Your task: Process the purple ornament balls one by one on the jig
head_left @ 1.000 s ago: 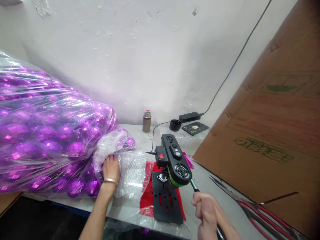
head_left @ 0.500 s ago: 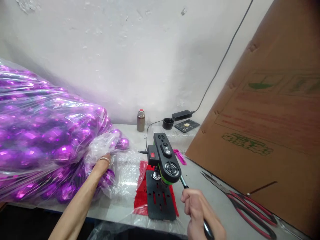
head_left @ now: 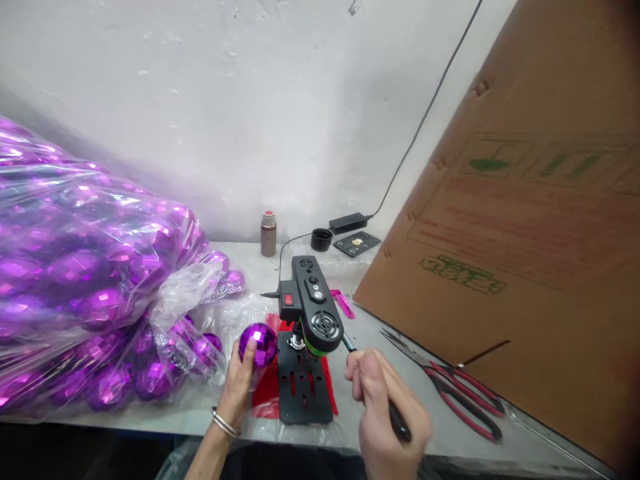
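Currently ball handling, I'd judge: left hand half-curled round a shiny purple faceted ball, beside the black-and-green machine; right hand closed on its black-gripped metal lever. Moving the ball calls for clearance (flat black plate sits close).

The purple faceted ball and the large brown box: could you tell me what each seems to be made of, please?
The purple faceted ball looks like shiny mirrored plastic, perhaps glass, judging by its bright square reflections. The large brown box appears to be matt cardboard, given its dull, printed surface.
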Action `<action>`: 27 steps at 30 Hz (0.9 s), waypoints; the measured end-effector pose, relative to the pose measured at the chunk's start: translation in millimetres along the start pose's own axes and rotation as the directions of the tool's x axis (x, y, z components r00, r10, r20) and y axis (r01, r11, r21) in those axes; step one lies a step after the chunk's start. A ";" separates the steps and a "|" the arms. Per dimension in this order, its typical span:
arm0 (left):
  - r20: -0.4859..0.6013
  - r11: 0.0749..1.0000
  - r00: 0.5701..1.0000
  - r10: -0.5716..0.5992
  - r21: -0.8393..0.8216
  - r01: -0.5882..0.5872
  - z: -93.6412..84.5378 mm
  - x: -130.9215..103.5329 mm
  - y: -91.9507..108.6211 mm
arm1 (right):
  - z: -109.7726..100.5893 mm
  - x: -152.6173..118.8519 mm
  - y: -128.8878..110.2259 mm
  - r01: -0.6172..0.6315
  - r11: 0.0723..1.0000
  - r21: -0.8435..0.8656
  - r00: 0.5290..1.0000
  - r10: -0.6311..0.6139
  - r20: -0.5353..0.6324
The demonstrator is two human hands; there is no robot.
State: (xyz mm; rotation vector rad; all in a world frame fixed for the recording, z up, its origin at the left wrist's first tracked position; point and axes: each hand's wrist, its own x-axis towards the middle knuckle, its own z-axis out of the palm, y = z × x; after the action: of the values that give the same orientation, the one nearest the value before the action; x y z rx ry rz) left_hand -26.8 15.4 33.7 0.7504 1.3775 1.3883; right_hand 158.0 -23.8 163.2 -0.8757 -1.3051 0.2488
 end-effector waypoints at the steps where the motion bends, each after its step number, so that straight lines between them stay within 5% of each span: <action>1: -0.011 1.000 1.000 0.009 0.021 -0.009 5.2 -5.4 -7.2 | -0.2 1.8 -1.2 -0.003 1.000 -0.008 1.000 0.003 0.010; 10: 0.161 0.868 0.963 0.216 0.421 -0.264 27.7 -33.6 -51.5 | -3.9 -1.3 1.1 -0.019 1.000 -0.016 0.999 0.020 0.029; 16: 0.169 0.747 0.895 0.413 0.498 -0.439 34.5 -40.7 -76.3 | -4.9 -3.2 1.7 -0.002 1.000 -0.014 0.999 0.003 0.035; 20: 0.222 0.705 0.866 0.448 0.507 -0.495 43.0 -41.4 -73.0 | -5.6 -5.1 2.7 -0.008 1.000 -0.019 0.999 0.009 0.048; 27: 0.316 0.735 0.903 0.291 0.530 -0.422 52.7 -24.2 -49.3 | -7.8 -4.5 2.5 -0.004 1.000 -0.027 0.998 0.005 0.065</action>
State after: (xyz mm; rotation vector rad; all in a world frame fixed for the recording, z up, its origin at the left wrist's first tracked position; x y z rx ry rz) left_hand 40.3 3.8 -0.4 1.6118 1.5561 1.1019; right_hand 164.6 -28.2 158.2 -0.8994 -1.3693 0.2658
